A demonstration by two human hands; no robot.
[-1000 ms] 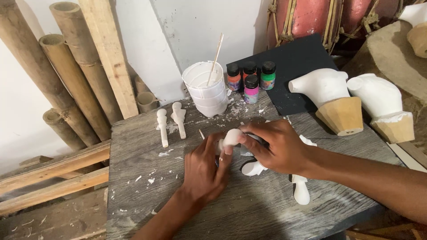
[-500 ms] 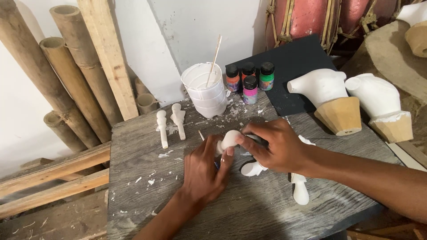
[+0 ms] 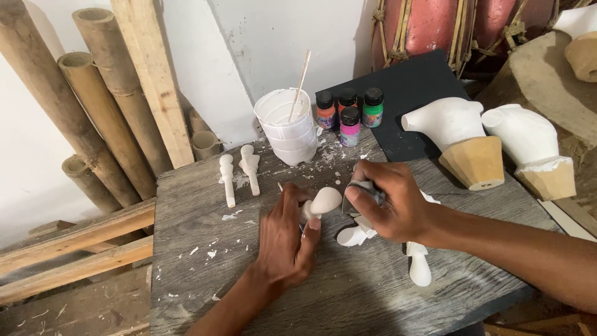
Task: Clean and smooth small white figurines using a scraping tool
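My left hand (image 3: pixel 286 239) holds a small white plaster figure (image 3: pixel 324 201) by its stem, its rounded head pointing up and right. My right hand (image 3: pixel 388 202) grips a grey piece of sandpaper (image 3: pixel 364 191) pressed close to that head. Two more white plaster pieces lie under and beside my right hand, one (image 3: pixel 353 235) by the fingers and one (image 3: pixel 420 269) near the wrist. All of this sits on a grey weathered wooden board (image 3: pixel 205 274) speckled with white flakes.
Two white figures (image 3: pixel 239 174) lie at the board's far left. A white plastic cup (image 3: pixel 287 127) with a wooden stick stands behind, beside several small paint bottles (image 3: pixel 348 112). Two white busts on tan bases (image 3: pixel 463 140) stand right. Bamboo poles (image 3: pixel 81 99) lean at left.
My right hand with the sandpaper has shifted slightly to the right of the figure's head. My left hand keeps its hold on the figure.
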